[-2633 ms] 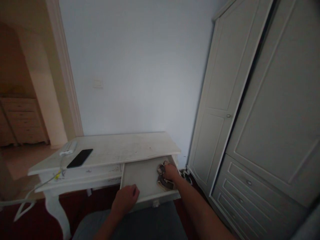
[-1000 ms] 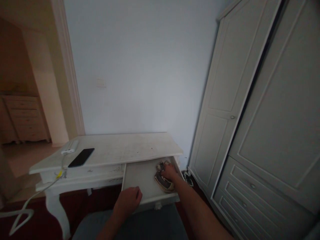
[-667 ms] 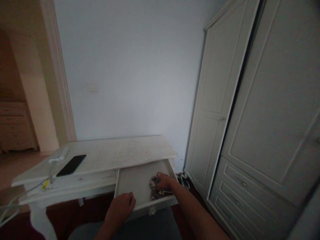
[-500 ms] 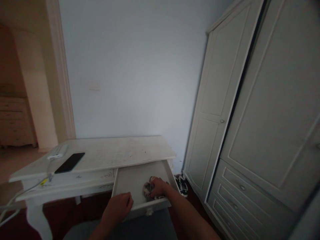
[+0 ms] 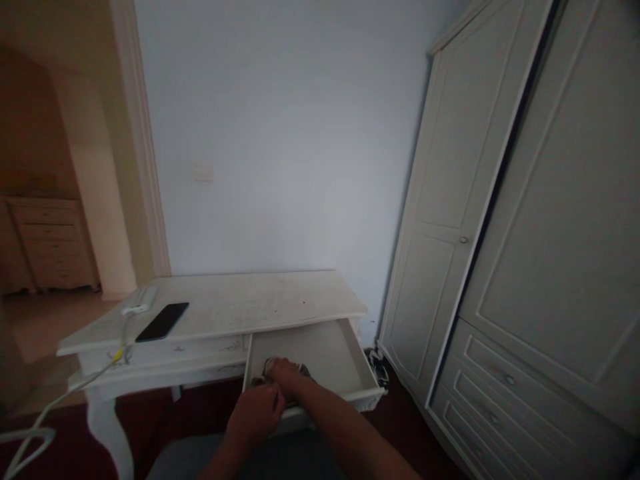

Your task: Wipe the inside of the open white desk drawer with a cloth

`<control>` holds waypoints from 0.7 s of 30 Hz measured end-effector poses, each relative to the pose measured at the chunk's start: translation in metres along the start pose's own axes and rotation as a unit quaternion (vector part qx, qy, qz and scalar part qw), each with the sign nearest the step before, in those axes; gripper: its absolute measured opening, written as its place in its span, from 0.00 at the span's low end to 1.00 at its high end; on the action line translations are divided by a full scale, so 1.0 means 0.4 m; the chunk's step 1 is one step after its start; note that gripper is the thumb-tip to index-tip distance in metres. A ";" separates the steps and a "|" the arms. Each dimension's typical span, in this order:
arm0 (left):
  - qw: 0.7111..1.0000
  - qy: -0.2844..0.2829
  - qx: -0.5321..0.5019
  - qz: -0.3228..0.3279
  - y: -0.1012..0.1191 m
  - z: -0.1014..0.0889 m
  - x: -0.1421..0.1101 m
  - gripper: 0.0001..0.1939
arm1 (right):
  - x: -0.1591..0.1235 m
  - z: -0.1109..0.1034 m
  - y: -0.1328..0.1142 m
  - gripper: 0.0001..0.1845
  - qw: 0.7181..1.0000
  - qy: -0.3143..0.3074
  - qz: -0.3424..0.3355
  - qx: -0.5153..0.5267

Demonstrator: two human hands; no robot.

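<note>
Within the pulled-out white wooden drawer (image 5: 330, 353), towards its left, sat a crumpled brown-and-cream fabric item (image 5: 269, 365), gripped by the right hand's (image 5: 286, 375) curled fingers. The left hand (image 5: 257, 408), fingers folded in, overlapped it; its grasp was unclear. A flat black phone (image 5: 163, 322) lay farther left.

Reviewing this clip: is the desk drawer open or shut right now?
Open: the drawer juts out from under the desktop, its inside showing.

The right hand (image 5: 286, 376) presses a brownish cloth (image 5: 303, 369) into the open drawer (image 5: 333, 353), left hand (image 5: 256, 410) just beside, phone (image 5: 163, 321) at their ten o'clock
</note>
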State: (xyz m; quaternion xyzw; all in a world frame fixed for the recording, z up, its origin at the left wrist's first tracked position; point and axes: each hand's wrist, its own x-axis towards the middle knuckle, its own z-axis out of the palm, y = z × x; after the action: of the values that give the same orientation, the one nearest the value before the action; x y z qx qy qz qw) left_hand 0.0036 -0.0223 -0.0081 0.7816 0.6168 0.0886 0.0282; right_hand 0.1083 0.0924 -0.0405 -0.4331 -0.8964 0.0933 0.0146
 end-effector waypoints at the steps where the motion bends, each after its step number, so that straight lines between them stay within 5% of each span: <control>1: 1.000 0.003 -0.002 0.002 0.000 0.001 -0.001 0.19 | 0.009 0.003 -0.006 0.14 1.000 0.008 0.010 -0.002; 8: 1.000 0.018 -0.022 0.007 0.007 -0.010 -0.007 0.18 | 0.030 -0.004 -0.019 0.15 0.995 0.061 0.084 0.007; 15: 1.000 0.002 -0.008 0.002 0.004 -0.006 -0.005 0.19 | 0.007 -0.037 0.000 0.26 0.978 0.127 0.162 0.038; 21: 1.000 0.000 -0.014 -0.002 -0.004 0.006 -0.003 0.19 | 0.002 -0.084 0.077 0.38 0.989 0.052 0.116 0.081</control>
State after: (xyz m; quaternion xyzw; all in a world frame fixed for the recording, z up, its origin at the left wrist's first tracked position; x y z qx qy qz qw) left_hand 0.0023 -0.0229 -0.0108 0.7799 0.6170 0.0975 0.0391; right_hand 0.1353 0.1170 -0.0130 -0.5357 -0.8277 0.1438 0.0856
